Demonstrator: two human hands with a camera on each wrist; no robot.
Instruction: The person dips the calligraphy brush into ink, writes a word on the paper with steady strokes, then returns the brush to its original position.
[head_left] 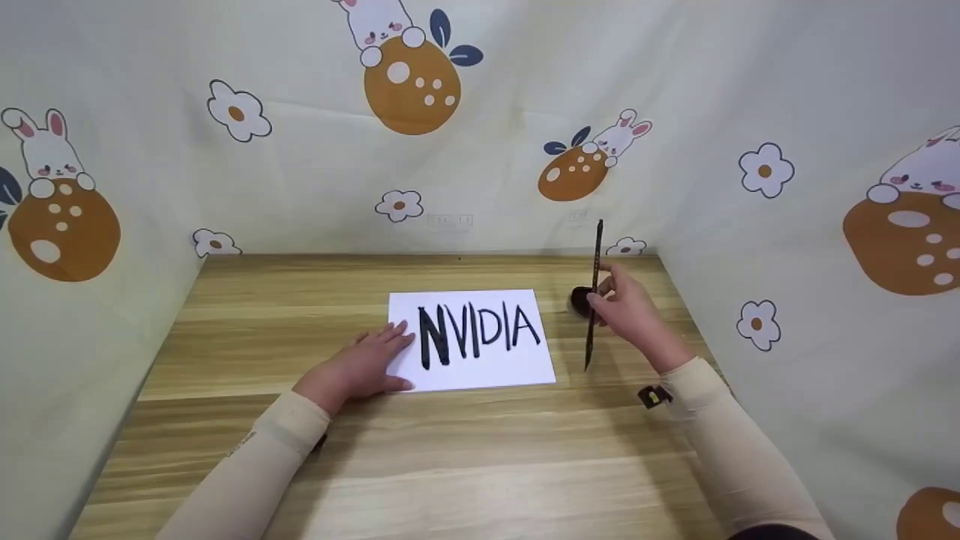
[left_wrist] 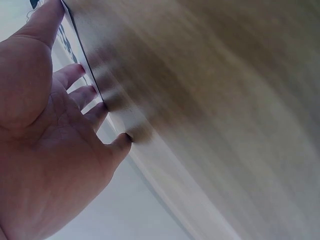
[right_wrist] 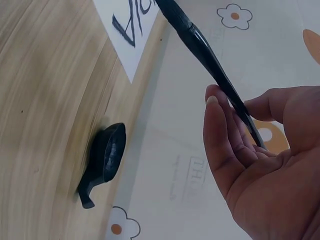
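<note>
A white sheet of paper [head_left: 480, 375] lies on the table with "NVIDIA" in black brush letters, the N thicker than the others. My left hand [head_left: 367, 364] rests at its left edge, fingers spread and fairly straight on the paper. To the right of the sheet, my right hand [head_left: 624, 304] pinches a dark writing brush [head_left: 598, 251] between thumb and fingers. The brush stands nearly upright, its black bristles [right_wrist: 172, 12] pointing down, apart from the paper. Beside that hand, partly hidden by it in the head view, sits a small black ink dish [right_wrist: 106, 155] with a short handle.
The wood-grain table [head_left: 480, 465] is bounded at the back and sides by hanging cloth [head_left: 300, 172] printed with rabbits, orange fruit and flowers. A small dark device [head_left: 654, 397] is at the right wrist.
</note>
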